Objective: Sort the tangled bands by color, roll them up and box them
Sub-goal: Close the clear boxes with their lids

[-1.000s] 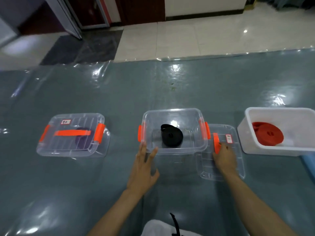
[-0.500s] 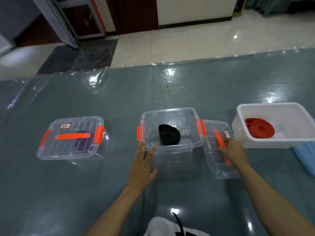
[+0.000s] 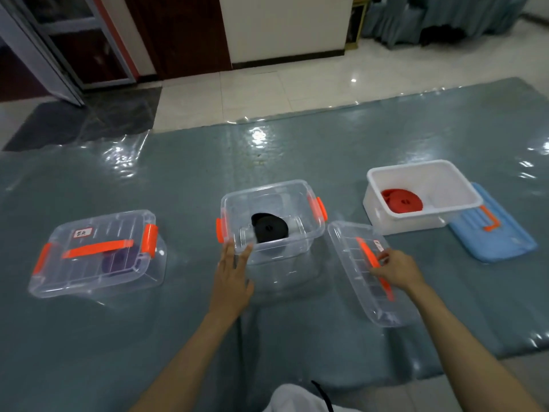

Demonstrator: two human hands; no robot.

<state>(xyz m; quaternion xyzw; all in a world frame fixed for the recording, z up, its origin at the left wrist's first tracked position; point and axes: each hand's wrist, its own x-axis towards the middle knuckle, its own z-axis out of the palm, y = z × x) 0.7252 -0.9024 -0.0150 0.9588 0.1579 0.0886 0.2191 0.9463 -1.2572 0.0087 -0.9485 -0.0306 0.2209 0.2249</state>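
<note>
Step in hand, by my reading: lidding centre box.

Black rolled band [image 3: 269, 231] lying inside clear open plastic box with orange latches [image 3: 297, 248], mid-mat.

Left hand [image 3: 232, 278] bracing near-left wall of box, fingers straight, gripping nothing.

Right hand [image 3: 396, 270] pinching orange handle of clear plastic lid [image 3: 353, 272], lid tilting just right of box.

Advice: level lid over rim, align corners, keep left hand steadying, then press both latches.

Red rolled band [image 3: 401, 200] sitting in white tub [image 3: 421, 215], far right, unlidded.
</note>
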